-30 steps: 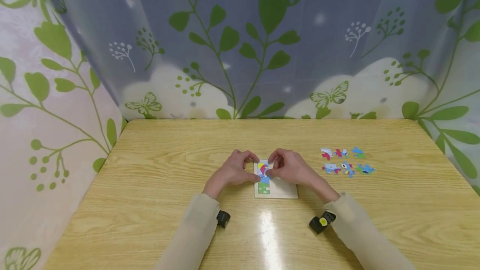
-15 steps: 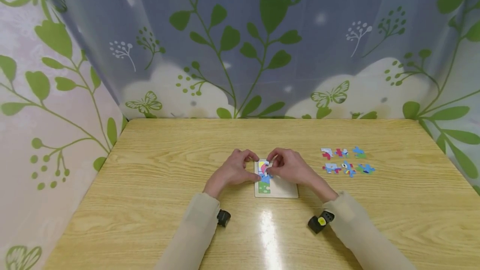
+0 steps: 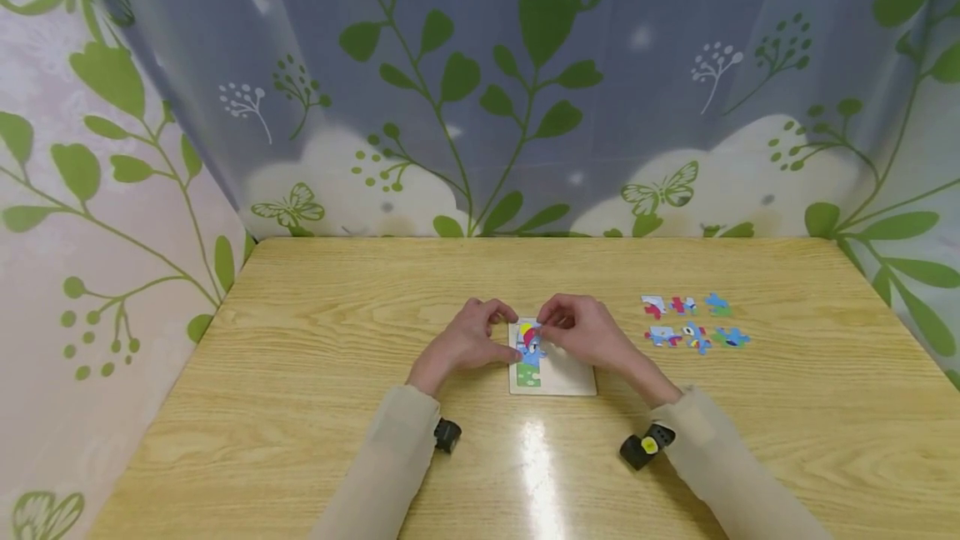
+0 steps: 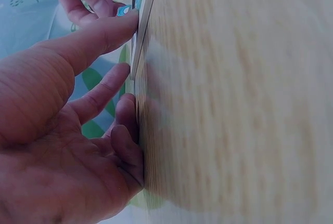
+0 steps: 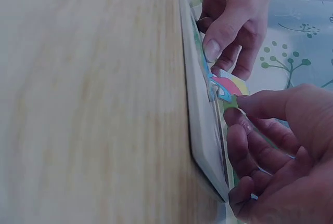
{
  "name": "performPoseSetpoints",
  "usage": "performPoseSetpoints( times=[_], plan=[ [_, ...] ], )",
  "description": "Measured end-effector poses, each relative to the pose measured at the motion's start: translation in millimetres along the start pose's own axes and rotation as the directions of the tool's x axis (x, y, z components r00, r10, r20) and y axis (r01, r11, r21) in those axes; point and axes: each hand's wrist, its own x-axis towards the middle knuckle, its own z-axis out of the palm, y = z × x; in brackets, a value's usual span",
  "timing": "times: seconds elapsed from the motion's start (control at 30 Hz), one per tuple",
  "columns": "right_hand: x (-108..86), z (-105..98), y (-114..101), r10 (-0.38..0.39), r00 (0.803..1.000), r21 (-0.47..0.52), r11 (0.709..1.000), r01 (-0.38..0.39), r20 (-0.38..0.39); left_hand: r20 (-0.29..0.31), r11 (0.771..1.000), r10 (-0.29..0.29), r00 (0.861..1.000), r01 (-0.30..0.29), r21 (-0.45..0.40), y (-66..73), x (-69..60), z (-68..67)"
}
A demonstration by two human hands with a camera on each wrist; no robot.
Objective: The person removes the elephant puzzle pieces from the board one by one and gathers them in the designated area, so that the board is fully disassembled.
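Board (image 3: pixel 567 375) lies between the hands on the table (image 3: pixel 300 340). Right hand (image 3: pixel 588 332) pinches a piece (image 5: pixel 235 84), tilted, at its far left; left hand (image 3: pixel 468 336), unclenched, touches its left edge. Loose pieces (image 3: pixel 696 340) lie right.

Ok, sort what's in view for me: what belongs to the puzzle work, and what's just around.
Part of the job:
puzzle board
piece pinched by the right hand
pieces on the board's left side
loose pieces in two rows

Just around:
table
leaf-print backdrop
black wrist devices
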Motion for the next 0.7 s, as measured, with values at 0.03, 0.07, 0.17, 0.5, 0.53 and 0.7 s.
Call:
performPoseSetpoints(
  times=[0.03, 0.07, 0.17, 0.5, 0.53, 0.7],
  plan=[
    [-0.5, -0.4, 0.0, 0.004, 1.0, 0.005, 1.0, -0.004, 0.001, -0.001, 1.0, 0.0, 1.0, 0.0, 0.0, 0.0, 0.0, -0.1],
    [-1.0, -0.9, 0.1, 0.01, 1.0, 0.012, 1.0, -0.01, 0.003, -0.002, 1.0, 0.001, 1.0, -0.001, 0.0, 0.1, 0.0, -0.1],
    [-2.3, -2.5, 1.1, 0.026, 1.0, 0.032, 0.999, -0.027, 0.011, -0.001, 1.0, 0.002, 1.0, -0.002, 0.0, 0.2, 0.2, 0.2],
    [-8.3, -11.9, 3.2, 0.066, 0.997, 0.144, 0.987, -0.069, 0.026, 0.004, 1.0, 0.0, 1.0, 0.0, -0.009, 0.3, 1.1, 0.7],
    [-8.9, -13.2, 3.6, 0.068, 0.997, 0.15, 0.986, -0.072, 0.029, 0.003, 1.0, 0.0, 1.0, 0.0, -0.01, 0.5, 0.9, 0.6],
    [-13.5, -20.2, 4.4, 0.094, 0.995, 0.159, 0.982, -0.098, 0.031, 0.001, 1.0, 0.002, 1.0, -0.002, -0.015, 0.8, 0.0, 0.3]
  ],
)
